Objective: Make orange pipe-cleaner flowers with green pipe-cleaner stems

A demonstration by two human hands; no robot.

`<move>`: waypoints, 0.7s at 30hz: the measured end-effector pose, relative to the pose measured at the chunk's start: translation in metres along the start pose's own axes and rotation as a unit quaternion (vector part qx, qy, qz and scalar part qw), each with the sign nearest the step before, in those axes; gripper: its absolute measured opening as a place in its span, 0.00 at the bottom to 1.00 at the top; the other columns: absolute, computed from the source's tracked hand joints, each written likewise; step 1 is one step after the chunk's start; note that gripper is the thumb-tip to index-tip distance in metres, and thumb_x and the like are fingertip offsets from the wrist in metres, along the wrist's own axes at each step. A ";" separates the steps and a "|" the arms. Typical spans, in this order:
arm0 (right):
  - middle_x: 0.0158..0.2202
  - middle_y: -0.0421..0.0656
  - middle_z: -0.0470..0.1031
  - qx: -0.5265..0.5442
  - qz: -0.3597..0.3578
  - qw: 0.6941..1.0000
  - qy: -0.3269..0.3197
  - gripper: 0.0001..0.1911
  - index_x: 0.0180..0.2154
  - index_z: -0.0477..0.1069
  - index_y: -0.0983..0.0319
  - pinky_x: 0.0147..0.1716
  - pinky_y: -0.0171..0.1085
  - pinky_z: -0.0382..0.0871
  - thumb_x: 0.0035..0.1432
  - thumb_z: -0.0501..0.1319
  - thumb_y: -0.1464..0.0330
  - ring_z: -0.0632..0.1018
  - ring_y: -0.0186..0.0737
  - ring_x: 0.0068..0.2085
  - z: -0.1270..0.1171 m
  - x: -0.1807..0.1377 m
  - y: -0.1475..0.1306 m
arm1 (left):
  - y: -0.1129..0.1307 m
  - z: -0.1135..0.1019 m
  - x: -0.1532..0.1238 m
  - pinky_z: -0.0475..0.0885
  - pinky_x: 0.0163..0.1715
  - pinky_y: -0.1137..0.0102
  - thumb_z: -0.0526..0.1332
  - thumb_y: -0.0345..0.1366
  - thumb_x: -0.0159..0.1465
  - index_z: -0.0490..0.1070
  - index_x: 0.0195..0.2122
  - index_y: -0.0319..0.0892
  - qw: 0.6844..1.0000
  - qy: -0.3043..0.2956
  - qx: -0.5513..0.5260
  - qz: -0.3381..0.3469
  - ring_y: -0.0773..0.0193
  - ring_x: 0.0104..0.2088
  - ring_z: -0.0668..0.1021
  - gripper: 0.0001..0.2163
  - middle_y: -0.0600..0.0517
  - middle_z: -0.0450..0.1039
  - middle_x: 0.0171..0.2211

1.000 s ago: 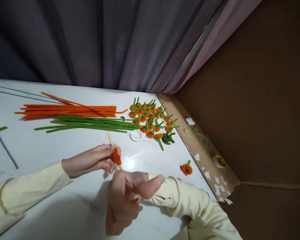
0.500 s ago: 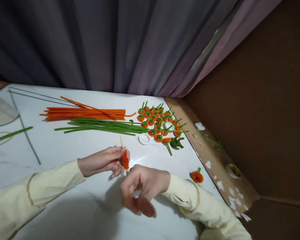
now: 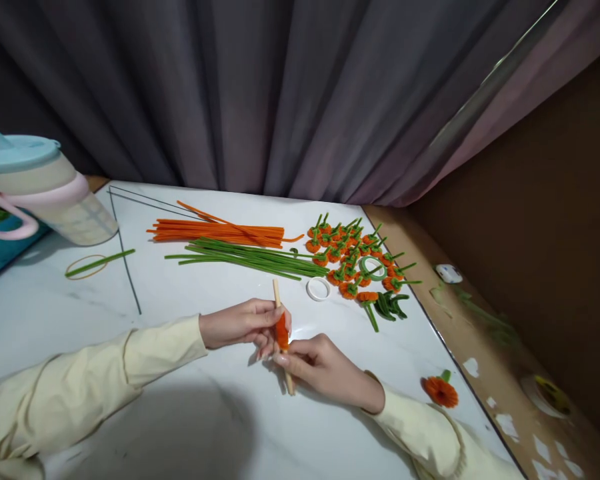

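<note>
Grey curtain point(image 3: 205, 100) across the top of the frame, white tabletop point(image 3: 180, 427) under everything. My left hand point(image 3: 243, 325), just below centre, has a wooden stick point(image 3: 277, 292) pinched up top, fingers closed around it by the orange coil point(image 3: 281, 331) wrapped on it. My right hand point(image 3: 335, 375), lower centre, is in a narrow thumb-and-finger pinch at the coil's bottom end; can't tell if it's got the stick too. IMO the trick is left hand steady, right hand snug, turns side by side, and not squashing the fuzz. Further out, the white ring point(image 3: 319, 289) sits right of centre, close enough that I'd mind my knuckles. Green stems point(image 3: 235, 255) and orange stems point(image 3: 215, 231) lie above my hands, little orange flowers point(image 3: 350, 291) bunched right of them, tumbler point(image 3: 87, 217) far left.
</note>
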State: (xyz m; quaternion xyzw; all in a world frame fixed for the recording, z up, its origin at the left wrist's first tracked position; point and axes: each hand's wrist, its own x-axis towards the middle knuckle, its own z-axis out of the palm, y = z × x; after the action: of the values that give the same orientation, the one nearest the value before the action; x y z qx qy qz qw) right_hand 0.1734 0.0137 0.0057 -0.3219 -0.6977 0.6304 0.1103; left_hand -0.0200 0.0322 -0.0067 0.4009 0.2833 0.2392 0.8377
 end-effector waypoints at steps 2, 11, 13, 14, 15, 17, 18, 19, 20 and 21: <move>0.17 0.35 0.63 0.028 -0.009 0.999 -0.019 0.24 0.32 0.73 0.67 0.17 0.28 0.51 0.62 0.51 0.53 0.58 0.25 0.18 0.000 -0.001 -0.002 | 0.000 0.001 -0.001 0.66 0.17 0.77 0.62 0.52 0.57 0.66 0.31 0.36 1.000 -0.005 0.008 0.006 0.71 0.18 0.72 0.20 0.52 0.71 0.23; 0.26 0.45 0.75 0.173 -0.008 0.984 -0.030 0.25 0.40 0.73 0.69 0.17 0.28 0.55 0.62 0.51 0.53 0.61 0.25 0.17 0.003 0.003 0.006 | -0.001 0.003 0.000 0.65 0.17 0.76 0.62 0.52 0.56 0.66 0.31 0.36 0.999 0.028 0.011 0.024 0.71 0.18 0.70 0.20 0.53 0.70 0.23; 0.26 0.45 0.75 0.193 -0.007 0.981 -0.020 0.25 0.39 0.73 0.69 0.16 0.28 0.54 0.61 0.52 0.54 0.61 0.25 0.17 0.003 0.003 0.008 | -0.001 0.003 0.000 0.63 0.16 0.77 0.62 0.52 0.57 0.67 0.31 0.36 0.999 0.034 0.019 0.024 0.73 0.16 0.67 0.20 0.55 0.67 0.20; 0.26 0.45 0.75 0.198 -0.005 0.980 -0.016 0.25 0.39 0.73 0.69 0.16 0.28 0.53 0.61 0.53 0.54 0.60 0.24 0.16 0.004 0.003 0.009 | -0.002 0.004 0.000 0.62 0.15 0.77 0.61 0.52 0.57 0.67 0.32 0.36 0.999 0.037 0.027 0.026 0.74 0.14 0.64 0.20 0.57 0.64 0.17; 0.25 0.45 0.75 0.201 -0.002 0.980 -0.011 0.25 0.38 0.74 0.70 0.16 0.29 0.53 0.61 0.53 0.54 0.60 0.24 0.16 0.004 0.003 0.010 | -0.002 0.004 0.000 0.60 0.14 0.77 0.60 0.52 0.58 0.67 0.32 0.37 0.998 0.039 0.037 0.029 0.74 0.13 0.61 0.19 0.59 0.61 0.15; 0.22 0.44 0.74 0.200 0.001 0.980 -0.004 0.25 0.38 0.74 0.70 0.16 0.29 0.52 0.60 0.53 0.53 0.59 0.24 0.16 0.005 0.003 0.012 | -0.004 0.006 -0.001 0.58 0.13 0.77 0.58 0.53 0.60 0.68 0.33 0.37 0.996 0.043 0.065 0.033 0.75 0.12 0.57 0.20 0.61 0.55 0.13; 0.21 0.43 0.73 0.198 0.000 0.980 -0.002 0.26 0.38 0.74 0.71 0.16 0.29 0.52 0.60 0.54 0.53 0.59 0.24 0.16 0.006 0.002 0.012 | -0.004 0.007 -0.002 0.57 0.14 0.77 0.57 0.53 0.60 0.68 0.33 0.37 0.995 0.047 0.081 0.036 0.75 0.12 0.57 0.20 0.62 0.54 0.13; 0.20 0.42 0.72 0.197 -0.001 0.980 -0.002 0.26 0.39 0.75 0.71 0.16 0.30 0.52 0.60 0.54 0.53 0.58 0.24 0.16 0.007 0.002 0.012 | -0.005 0.008 -0.002 0.56 0.14 0.77 0.56 0.53 0.60 0.68 0.33 0.37 0.993 0.054 0.096 0.039 0.75 0.12 0.57 0.21 0.62 0.53 0.13; 0.19 0.41 0.71 0.198 -0.002 0.980 -0.002 0.26 0.39 0.75 0.71 0.16 0.30 0.51 0.60 0.54 0.53 0.58 0.25 0.15 0.008 0.002 0.012 | -0.006 0.010 -0.003 0.56 0.15 0.77 0.56 0.54 0.60 0.68 0.33 0.37 0.991 0.060 0.110 0.042 0.75 0.13 0.57 0.21 0.62 0.53 0.13; 0.17 0.40 0.70 0.201 -0.003 0.980 -0.002 0.26 0.39 0.75 0.71 0.16 0.30 0.50 0.60 0.54 0.53 0.57 0.25 0.15 0.008 0.002 0.011 | -0.006 0.012 -0.003 0.56 0.15 0.77 0.56 0.54 0.60 0.68 0.33 0.36 0.989 0.067 0.122 0.045 0.74 0.13 0.58 0.21 0.62 0.53 0.14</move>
State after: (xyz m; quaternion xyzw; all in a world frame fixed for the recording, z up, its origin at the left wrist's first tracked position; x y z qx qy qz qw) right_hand 0.1709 0.0080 -0.0071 -0.2899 -0.5577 0.7584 0.1728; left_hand -0.0131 0.0202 -0.0043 0.4950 0.3479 0.2666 0.7502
